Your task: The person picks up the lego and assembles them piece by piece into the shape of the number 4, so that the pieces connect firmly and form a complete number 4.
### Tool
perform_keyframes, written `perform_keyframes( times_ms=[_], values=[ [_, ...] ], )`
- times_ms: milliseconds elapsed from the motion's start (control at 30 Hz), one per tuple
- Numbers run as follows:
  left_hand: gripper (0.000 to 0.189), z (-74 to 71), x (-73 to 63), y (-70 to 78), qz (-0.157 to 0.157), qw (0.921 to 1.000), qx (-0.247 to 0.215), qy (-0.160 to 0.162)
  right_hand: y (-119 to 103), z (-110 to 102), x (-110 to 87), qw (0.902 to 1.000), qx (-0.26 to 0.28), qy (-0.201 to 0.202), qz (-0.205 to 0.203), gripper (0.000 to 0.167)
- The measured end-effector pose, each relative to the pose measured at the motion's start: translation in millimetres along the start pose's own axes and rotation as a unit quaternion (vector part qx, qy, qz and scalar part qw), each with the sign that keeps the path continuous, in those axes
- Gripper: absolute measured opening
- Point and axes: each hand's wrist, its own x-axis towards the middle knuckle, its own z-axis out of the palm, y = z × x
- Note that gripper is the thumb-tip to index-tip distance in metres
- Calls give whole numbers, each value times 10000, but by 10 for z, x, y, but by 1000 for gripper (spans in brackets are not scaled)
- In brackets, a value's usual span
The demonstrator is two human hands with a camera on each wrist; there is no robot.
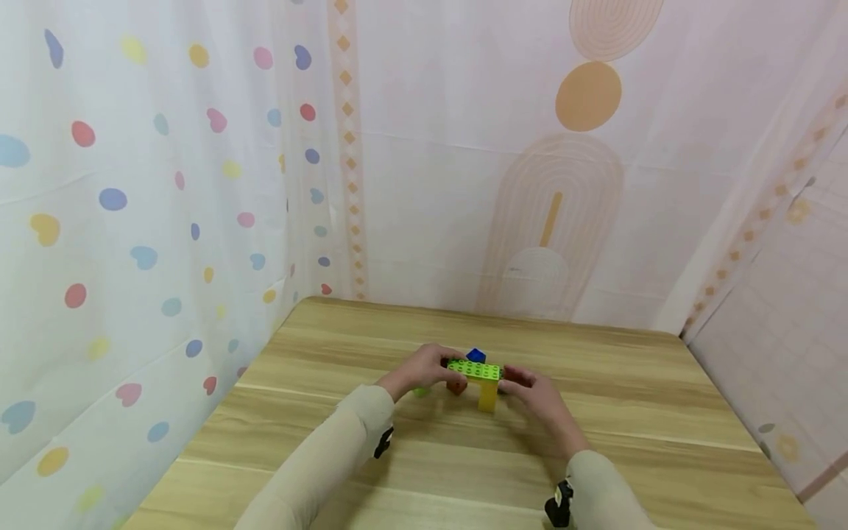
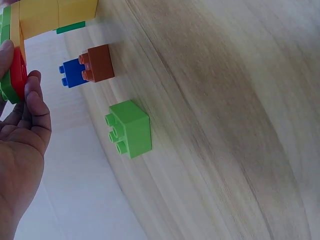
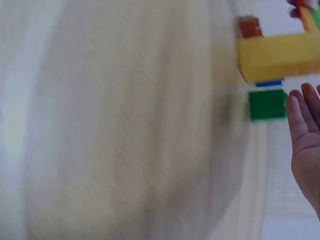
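A toy brick structure has a lime green studded top (image 1: 478, 370) over a yellow brick column (image 1: 487, 397). My left hand (image 1: 429, 366) pinches its left end, thumb on the green side and fingertips by a red brick (image 2: 19, 75) under the top. To the right of the structure, my right hand (image 1: 538, 394) holds nothing, its fingers extended near the column in the right wrist view. A dark green brick (image 3: 267, 105) sits close to those fingers, beyond the yellow column.
On the wooden table (image 1: 424, 471), a brown brick (image 2: 102, 62) and a blue brick (image 2: 75, 72) lie near the structure. A loose lime green brick (image 2: 134, 129) rests below my left hand. Patterned curtains (image 1: 424, 221) hang behind and beside the table.
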Motion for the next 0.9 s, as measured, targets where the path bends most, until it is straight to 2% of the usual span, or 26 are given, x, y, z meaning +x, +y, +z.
perform_keyframes(
  times_ms=[200, 367, 633, 900],
  values=[
    [37, -13, -2, -6, -129, 9999, -46, -11, -21, -229, -21, 9997, 215, 76, 5, 54],
    [36, 0, 4, -8, -136, 9998, -124, -25, 28, -317, -10, 9997, 163, 181, 101, 55],
    [33, -1, -26, -3, -238, 9995, -210, 31, 150, -232, 60, 9993, -229, 239, 166, 49],
    [34, -3, -60, 31, -321, 9993, -207, 46, 264, -127, 157, 9997, -140, 93, 163, 52]
  ],
)
